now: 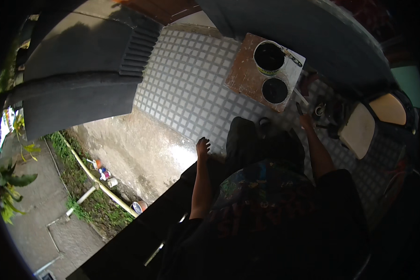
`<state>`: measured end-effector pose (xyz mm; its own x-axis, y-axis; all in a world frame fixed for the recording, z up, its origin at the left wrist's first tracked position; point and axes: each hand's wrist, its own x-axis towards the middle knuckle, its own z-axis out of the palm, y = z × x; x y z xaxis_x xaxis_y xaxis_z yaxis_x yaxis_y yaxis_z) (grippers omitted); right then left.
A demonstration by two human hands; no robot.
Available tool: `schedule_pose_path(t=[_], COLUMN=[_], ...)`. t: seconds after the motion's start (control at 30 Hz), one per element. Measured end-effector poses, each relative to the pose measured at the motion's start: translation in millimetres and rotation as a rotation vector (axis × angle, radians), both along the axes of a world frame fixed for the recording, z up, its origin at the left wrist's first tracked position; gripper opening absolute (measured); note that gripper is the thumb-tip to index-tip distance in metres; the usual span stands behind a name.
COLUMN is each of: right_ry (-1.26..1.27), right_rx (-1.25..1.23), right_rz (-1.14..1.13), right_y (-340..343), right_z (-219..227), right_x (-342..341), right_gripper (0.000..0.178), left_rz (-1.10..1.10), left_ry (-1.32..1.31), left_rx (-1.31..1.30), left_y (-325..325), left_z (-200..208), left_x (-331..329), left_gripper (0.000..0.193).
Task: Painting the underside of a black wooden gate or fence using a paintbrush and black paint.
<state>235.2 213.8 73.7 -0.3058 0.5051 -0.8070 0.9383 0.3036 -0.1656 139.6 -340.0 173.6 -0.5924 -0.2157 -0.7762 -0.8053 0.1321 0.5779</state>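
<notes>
My left hand (203, 147) hangs over the tiled floor beside my left knee, fingers apart and holding nothing. My right hand (306, 122) is closed around a slim dark object (299, 108) that points up toward the small table; its kind is too dark to tell. On the brown and white table (242, 70) stand a pale bucket (268, 72) with a dark inside and, nearer me, a round dark container (275, 90). A chain-like strip (291, 56) lies by the bucket's rim. Neither hand touches the table.
Chairs with pale seats (358, 130) stand at the right, near dark clutter on the floor. A dark wall (312, 42) runs behind the table. A grey gate (79, 100) is at the left. Several small pots (105, 175) line a concrete strip (130, 149) at lower left.
</notes>
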Motion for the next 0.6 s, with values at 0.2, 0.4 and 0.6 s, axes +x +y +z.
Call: schedule_pose_path(t=[0.2, 0.4, 0.6], right_ry=[0.068, 0.084, 0.213], right_rx=[0.312, 0.194, 0.302], right_rz=[0.308, -0.224, -0.415], right_y=[22.8, -142.7, -204.4], right_z=[-56.3, 6.6, 17.5], right_x=[69.0, 17.1, 31.7], right_gripper=[0.033, 0.027, 0.029], left_rz=[-1.138, -1.726, -1.508], left_ry=[0.347, 0.539, 0.207], left_rx=[0.110, -0.199, -0.063], left_y=[167.6, 160.9, 189.9], left_z=[-66.2, -86.1, -112.6], left_x=[-116.8, -206.1, -246.4], left_gripper=[0.032, 0.026, 0.036])
